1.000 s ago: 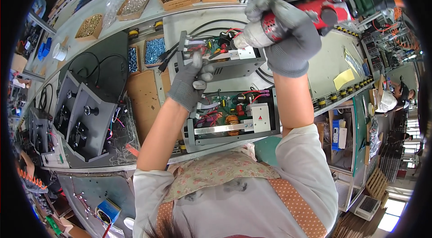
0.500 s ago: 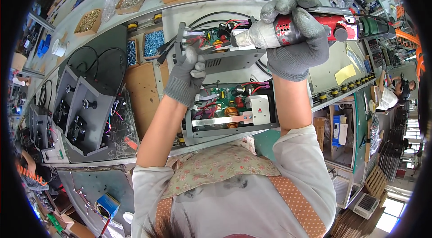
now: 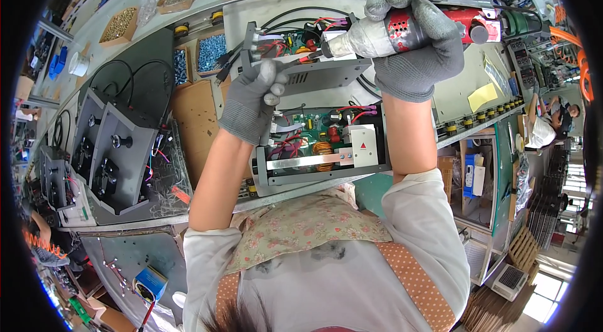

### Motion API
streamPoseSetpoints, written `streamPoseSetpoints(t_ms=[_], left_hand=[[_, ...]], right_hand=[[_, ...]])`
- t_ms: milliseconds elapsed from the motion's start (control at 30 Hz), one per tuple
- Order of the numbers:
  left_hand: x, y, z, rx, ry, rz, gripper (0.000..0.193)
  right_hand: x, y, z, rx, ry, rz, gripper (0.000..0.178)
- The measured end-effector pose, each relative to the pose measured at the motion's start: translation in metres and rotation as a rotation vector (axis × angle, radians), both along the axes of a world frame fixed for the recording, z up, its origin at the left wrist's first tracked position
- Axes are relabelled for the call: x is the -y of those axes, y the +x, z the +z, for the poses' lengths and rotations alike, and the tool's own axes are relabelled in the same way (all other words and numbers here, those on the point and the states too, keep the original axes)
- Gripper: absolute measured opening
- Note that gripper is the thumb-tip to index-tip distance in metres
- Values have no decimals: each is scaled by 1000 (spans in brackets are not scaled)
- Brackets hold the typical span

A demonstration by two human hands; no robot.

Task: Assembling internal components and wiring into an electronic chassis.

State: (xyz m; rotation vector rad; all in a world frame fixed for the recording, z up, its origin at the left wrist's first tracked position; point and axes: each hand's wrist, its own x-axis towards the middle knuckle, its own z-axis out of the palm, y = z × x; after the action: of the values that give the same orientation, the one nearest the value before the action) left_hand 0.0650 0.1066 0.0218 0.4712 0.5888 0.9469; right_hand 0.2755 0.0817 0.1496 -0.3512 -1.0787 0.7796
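My right hand [image 3: 422, 49], in a grey glove, is wrapped round a red power screwdriver [image 3: 361, 42] with a pale, wrapped nose. Its bit points left, toward the fingers of my gloved left hand [image 3: 254, 96]. Those fingers are curled at the left end of a grey slotted metal panel [image 3: 326, 76]; whatever they pinch is hidden. The panel belongs to a grey metal case [image 3: 250, 49] with a circuit board and wires inside. Nearer me lies a second open case [image 3: 295, 177], holding a green circuit board [image 3: 311, 133], a copper coil [image 3: 322, 148] and a white plate [image 3: 363, 145].
Boxes of blue screws [image 3: 211, 52] stand left of the far case. Grey housings [image 3: 122, 153] with black cables stand farther left. Trays of small fasteners [image 3: 118, 25] line the back bench. At right are a yellow paper [image 3: 482, 97] and a roller rail [image 3: 468, 125].
The whole view has shifted slightly, both cases appearing a little higher. My left wrist has moved slightly left, its fingers still curled. The screwdriver stays at the far case.
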Motion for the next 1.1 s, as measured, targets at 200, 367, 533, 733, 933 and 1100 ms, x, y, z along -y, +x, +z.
streamPoseSetpoints(t_ms=[200, 367, 533, 733, 933, 1100], left_hand=[[-1, -7, 2, -69, 13, -60, 35], [7, -5, 10, -195, 70, 19, 38], [12, 1, 12, -146, 130, 42, 44], [6, -7, 16, -19, -107, -185, 68], [16, -45, -13, 117, -167, 114, 43], [13, -58, -28, 99, -246, 301, 33]], right_hand=[[-5, 2, -4, -7, 47, -52, 27], [-4, 3, -6, -13, 16, -59, 25], [-7, 10, -4, -63, -11, 21, 24], [-6, 14, -9, -80, -62, -35, 23], [-18, 43, -18, 167, -153, -531, 21], [-31, 40, -27, 171, -215, -454, 17]])
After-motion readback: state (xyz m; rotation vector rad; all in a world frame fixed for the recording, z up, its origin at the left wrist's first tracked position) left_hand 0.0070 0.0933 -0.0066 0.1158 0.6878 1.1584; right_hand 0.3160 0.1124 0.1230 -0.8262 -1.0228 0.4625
